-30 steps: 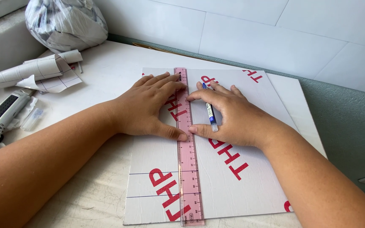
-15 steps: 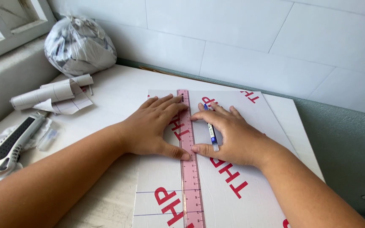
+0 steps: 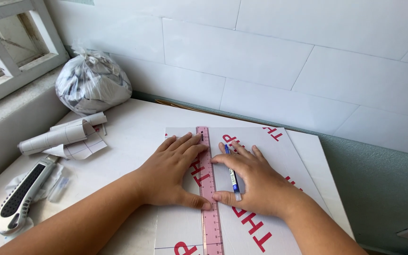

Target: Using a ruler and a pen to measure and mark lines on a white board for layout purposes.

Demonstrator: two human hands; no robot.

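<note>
Pressing flat as before, left hand (image 3: 173,172) is pinning the pink ruler (image 3: 208,189) mid-frame on the white board (image 3: 270,151), right hand (image 3: 251,182) fingers holding a blue pen (image 3: 232,175); only the view is shifting.

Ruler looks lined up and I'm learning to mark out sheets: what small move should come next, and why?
Probably tip the pen up and run it along the ruler. The left hand presses the ruler flat on the sheet, while the right hand lies flat with the pen between its fingers, not yet writing.
</note>
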